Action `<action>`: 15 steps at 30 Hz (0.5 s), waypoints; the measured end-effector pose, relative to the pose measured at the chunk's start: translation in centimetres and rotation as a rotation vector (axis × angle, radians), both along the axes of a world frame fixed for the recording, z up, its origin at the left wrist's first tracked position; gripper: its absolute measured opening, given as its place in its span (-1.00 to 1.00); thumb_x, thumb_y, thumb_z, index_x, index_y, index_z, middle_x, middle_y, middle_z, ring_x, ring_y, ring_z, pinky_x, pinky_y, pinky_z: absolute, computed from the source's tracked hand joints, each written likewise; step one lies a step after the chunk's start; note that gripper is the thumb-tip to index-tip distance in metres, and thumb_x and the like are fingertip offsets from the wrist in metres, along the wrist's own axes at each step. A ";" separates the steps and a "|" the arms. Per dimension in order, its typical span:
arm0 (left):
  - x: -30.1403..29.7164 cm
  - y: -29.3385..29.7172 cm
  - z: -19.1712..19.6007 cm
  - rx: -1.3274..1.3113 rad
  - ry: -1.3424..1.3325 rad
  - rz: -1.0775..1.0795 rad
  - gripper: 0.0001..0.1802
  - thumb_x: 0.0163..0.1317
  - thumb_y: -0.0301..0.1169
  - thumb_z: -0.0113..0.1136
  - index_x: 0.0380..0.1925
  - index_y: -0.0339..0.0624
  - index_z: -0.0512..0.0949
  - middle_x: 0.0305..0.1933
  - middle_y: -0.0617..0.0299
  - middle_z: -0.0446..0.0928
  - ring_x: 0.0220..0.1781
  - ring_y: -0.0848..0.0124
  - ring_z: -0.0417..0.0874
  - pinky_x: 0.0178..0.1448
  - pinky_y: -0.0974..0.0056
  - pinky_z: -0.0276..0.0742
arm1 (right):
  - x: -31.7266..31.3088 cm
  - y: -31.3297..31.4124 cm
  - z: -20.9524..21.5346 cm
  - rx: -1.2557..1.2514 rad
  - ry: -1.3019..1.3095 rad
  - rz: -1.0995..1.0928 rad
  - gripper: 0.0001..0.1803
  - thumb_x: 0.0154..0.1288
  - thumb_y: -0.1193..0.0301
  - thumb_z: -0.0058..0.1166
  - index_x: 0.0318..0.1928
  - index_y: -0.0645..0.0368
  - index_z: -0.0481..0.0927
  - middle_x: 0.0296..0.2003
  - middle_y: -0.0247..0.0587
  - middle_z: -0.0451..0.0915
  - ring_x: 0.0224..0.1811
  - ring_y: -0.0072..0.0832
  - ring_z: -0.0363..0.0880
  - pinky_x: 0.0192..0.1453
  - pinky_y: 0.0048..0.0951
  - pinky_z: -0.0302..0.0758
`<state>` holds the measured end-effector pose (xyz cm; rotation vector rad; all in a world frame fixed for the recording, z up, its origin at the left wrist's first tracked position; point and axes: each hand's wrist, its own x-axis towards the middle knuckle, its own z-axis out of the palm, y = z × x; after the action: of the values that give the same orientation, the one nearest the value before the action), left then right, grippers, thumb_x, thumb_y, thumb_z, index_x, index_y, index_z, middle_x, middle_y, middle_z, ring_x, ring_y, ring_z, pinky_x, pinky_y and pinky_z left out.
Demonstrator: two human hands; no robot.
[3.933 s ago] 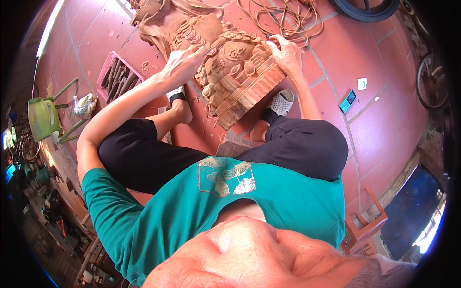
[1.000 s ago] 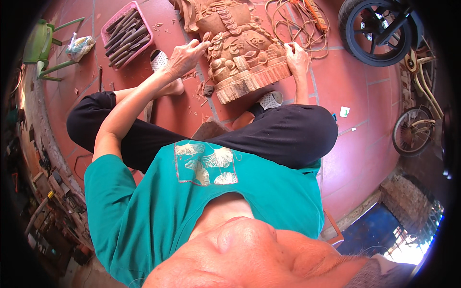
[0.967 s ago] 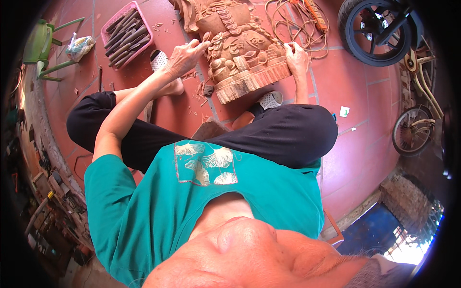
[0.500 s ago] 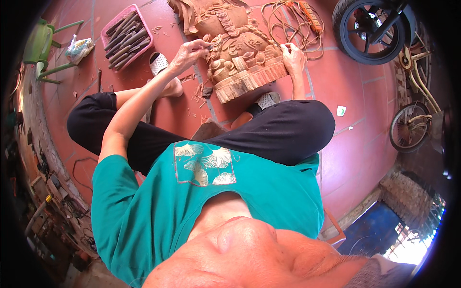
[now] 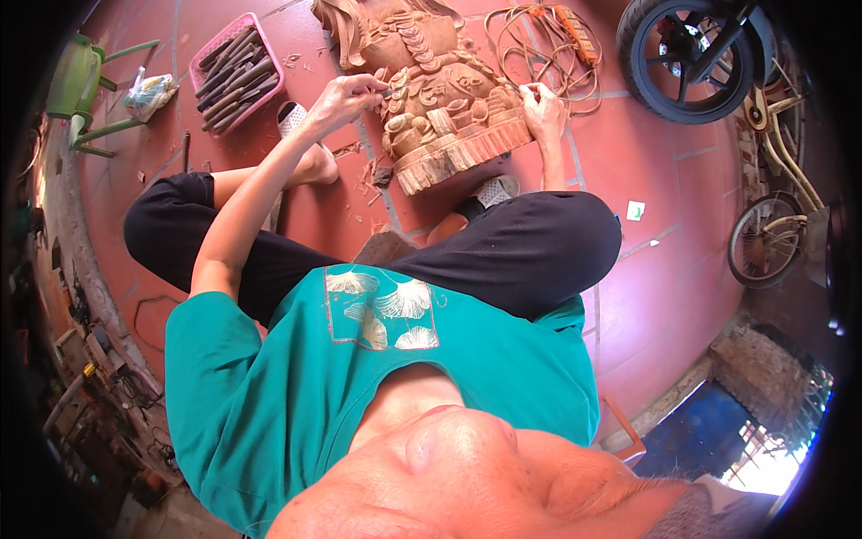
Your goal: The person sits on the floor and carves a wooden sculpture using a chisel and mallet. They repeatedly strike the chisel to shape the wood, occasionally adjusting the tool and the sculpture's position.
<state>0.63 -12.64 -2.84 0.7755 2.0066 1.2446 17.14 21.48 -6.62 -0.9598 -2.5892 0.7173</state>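
Red tiled floor (image 5: pixel 664 198) spreads around you. A green plastic chair (image 5: pixel 74 83) sits at 10 o'clock, then a pink basket (image 5: pixel 280 90) of rod-like tools. Your left hand (image 5: pixel 344 101), at 11, has fingers nearly closed beside the carved wooden statue (image 5: pixel 442 88) at 12. Your right hand (image 5: pixel 546 115), at 1, bends slightly parted fingers at its edge; I can't tell whether either grips anything. Toward 2, a motorbike wheel (image 5: pixel 634 54).

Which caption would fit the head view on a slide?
Left hand and right hand at opposite sides of a carved brown sculpture on red floor tiles, near a pink basket.
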 end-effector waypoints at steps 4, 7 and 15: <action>0.2 0.1 -1.0 0.030 0.110 0.072 -0.75 0.32 -0.35 0.22 -0.03 -0.10 0.64 -0.47 0.43 0.51 -0.52 0.69 0.37 -0.47 0.49 0.31 | -0.1 -0.4 0.7 -0.005 -0.036 -0.014 -0.68 0.25 0.04 0.12 -0.20 -0.05 0.72 -0.29 -0.11 0.72 -0.15 -0.08 0.68 -0.06 -0.12 0.52; 0.3 0.5 -0.7 -0.028 0.136 0.042 -0.75 0.31 -0.37 0.22 -0.04 -0.11 0.65 -0.42 0.39 0.58 -0.46 0.68 0.44 -0.44 0.48 0.36 | 0.1 -0.7 1.1 0.015 -0.067 -0.037 -0.68 0.25 0.03 0.12 -0.19 -0.06 0.72 -0.29 -0.12 0.72 -0.14 -0.09 0.68 -0.05 -0.13 0.52; 0.9 1.7 -1.1 -0.011 0.338 0.055 -0.77 0.23 -0.43 0.25 -0.10 -0.17 0.66 -0.37 0.22 0.65 -0.35 0.54 0.56 -0.22 0.33 0.50 | -0.3 0.1 -0.2 0.003 -0.083 -0.036 -0.70 0.24 0.05 0.13 -0.18 -0.08 0.72 -0.29 -0.13 0.72 -0.15 -0.12 0.69 -0.06 -0.14 0.52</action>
<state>1.55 -10.95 -3.92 0.9853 2.3144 1.1937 16.86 21.59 -6.81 -1.0541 -2.6357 0.6774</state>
